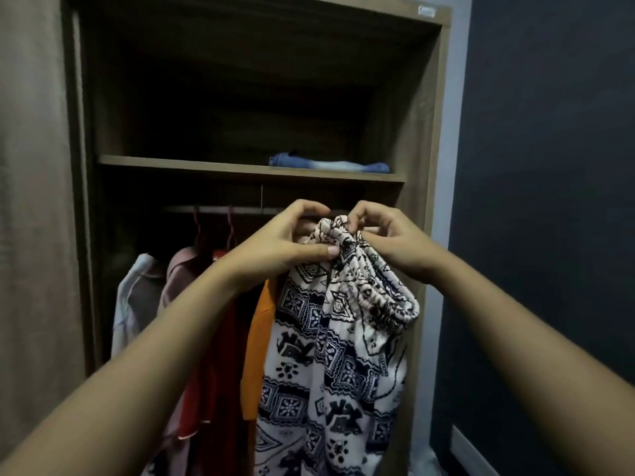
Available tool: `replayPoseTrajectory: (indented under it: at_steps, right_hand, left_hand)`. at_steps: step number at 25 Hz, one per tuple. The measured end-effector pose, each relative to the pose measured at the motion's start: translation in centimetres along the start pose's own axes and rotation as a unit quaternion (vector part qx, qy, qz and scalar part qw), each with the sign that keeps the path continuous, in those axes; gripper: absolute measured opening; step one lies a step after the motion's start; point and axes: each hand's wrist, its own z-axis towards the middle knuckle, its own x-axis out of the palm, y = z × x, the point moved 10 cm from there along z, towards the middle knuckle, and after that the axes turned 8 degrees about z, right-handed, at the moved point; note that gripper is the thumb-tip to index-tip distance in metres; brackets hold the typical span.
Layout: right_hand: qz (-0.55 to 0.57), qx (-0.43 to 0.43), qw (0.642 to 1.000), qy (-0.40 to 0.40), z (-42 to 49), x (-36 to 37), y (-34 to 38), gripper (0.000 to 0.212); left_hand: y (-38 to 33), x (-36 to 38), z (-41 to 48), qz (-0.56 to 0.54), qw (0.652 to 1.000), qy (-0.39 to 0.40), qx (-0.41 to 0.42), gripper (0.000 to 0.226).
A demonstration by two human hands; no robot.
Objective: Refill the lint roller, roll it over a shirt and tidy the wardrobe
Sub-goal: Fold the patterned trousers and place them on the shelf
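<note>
Where the left hand (292, 242) gripped: thumb and curled fingers pinched the gathered waistband (343, 235) on its left side.
Right hand (381, 238): fingertips were closed on the top of the same waistband, just beside the left hand.
Patterned trousers (326, 355): hung straight down from both hands with the long axis upright; the free end of the waistband drooped below the right hand.
Rail (206, 210): ran left to right, just behind and slightly above both hands. By my judgement the coming move turned on that short way up and back.
Nearer hand: neither clearly; both sat level at the rail.
Hanger under the trousers: hidden, could not tell.
Orange garment (261, 331): hung against the trousers' left edge.
Shelf (240, 168): lay above the rail and carried folded blue jeans (330, 163).
Wardrobe (429, 166): stood open around it all.
</note>
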Motion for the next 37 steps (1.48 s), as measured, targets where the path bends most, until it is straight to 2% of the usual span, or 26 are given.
replayPoseTrajectory:
  at_steps: [2, 4, 6, 8, 9, 10, 11, 13, 17, 19, 22, 24, 25, 27, 29, 31, 35, 37]
  right_hand:
    - [-0.009, 0.0, 1.0, -0.024, -0.2, -0.3, -0.6, 0.021]
    - [0.04, 0.02, 0.998, -0.05, -0.5, -0.8, -1.6, 0.017]
    - [0.06, 0.069, 0.995, -0.044, -1.0, -0.9, -2.5, 0.02]
    - [-0.099, 0.137, 0.985, 0.028, -1.6, -0.5, -3.7, 0.049]
    - [-0.205, 0.147, 0.966, 0.06, -1.8, -0.5, -4.3, 0.059]
    - [-0.274, 0.131, 0.951, 0.063, -1.7, -0.8, -4.4, 0.06]
    - [-0.286, 0.103, 0.952, 0.037, -1.4, -1.4, -4.0, 0.051]
    - [-0.191, 0.075, 0.978, -0.031, -1.2, -3.0, -3.7, 0.035]
    - [-0.014, 0.093, 0.99, -0.105, -1.3, -4.4, -5.7, 0.037]
    - [-0.018, 0.079, 0.991, -0.103, -1.2, -3.8, -6.0, 0.033]
    - [-0.063, 0.077, 0.991, -0.088, -0.7, -2.7, -6.5, 0.034]
    - [-0.159, 0.07, 0.98, -0.095, -0.4, -2.5, -6.4, 0.036]
    - [-0.206, 0.067, 0.971, -0.104, -0.3, -2.7, -6.2, 0.037]
    - [-0.253, 0.074, 0.961, -0.089, -0.2, -2.8, -6.0, 0.047]
    - [-0.304, 0.102, 0.947, -0.012, -0.3, -1.7, -6.8, 0.06]
    - [-0.333, 0.134, 0.932, 0.053, -0.7, -0.4, -8.4, 0.068]
    - [-0.194, 0.171, 0.96, 0.107, -1.3, 2.5, -10.6, 0.077]
    - [-0.209, 0.148, 0.961, 0.108, -0.5, 3.9, -10.6, 0.07]
  left_hand:
    - [0.7, 0.4, 0.2, 0.027, 0.999, 0.018, -0.008, 0.059]
    - [1.3, 0.9, 0.4, 0.075, 0.997, 0.026, -0.007, 0.043]
    - [1.7, 0.2, 0.6, 0.145, 0.989, -0.025, 0.002, 0.03]
    - [2.0, -1.4, 0.9, 0.171, 0.98, -0.106, 0.005, 0.029]
    - [2.3, -2.1, 1.0, 0.156, 0.979, -0.134, 0.004, 0.03]
    - [2.8, -2.7, 1.0, 0.122, 0.982, -0.146, -0.002, 0.03]
    - [3.5, -3.0, 1.1, 0.07, 0.987, -0.142, -0.01, 0.026]
    - [4.3, -2.7, 1.0, -0.003, 0.995, -0.099, -0.017, 0.022]
    - [6.1, -2.5, 0.5, -0.019, 0.998, -0.017, -0.058, 0.034]
    - [6.3, -3.1, 0.4, 0.054, 0.996, -0.028, -0.073, 0.032]
    - [5.3, -3.1, 0.7, 0.279, 0.956, -0.048, -0.079, 0.022]
    - [4.4, -2.4, 0.8, 0.344, 0.935, -0.059, -0.069, 0.033]
    - [4.3, -2.4, 0.8, 0.316, 0.943, -0.081, -0.064, 0.043]
    - [4.7, -2.0, 0.1, 0.107, 0.985, -0.121, -0.068, 0.056]
    - [6.4, -0.5, -0.8, -0.092, 0.983, -0.135, -0.085, 0.054]
    - [7.6, 0.6, -1.6, -0.138, 0.977, -0.135, -0.093, 0.051]
    - [8.3, 0.4, -2.8, -0.134, 0.981, -0.113, -0.086, 0.054]
    - [8.1, -0.1, -3.3, -0.112, 0.987, -0.092, -0.075, 0.054]
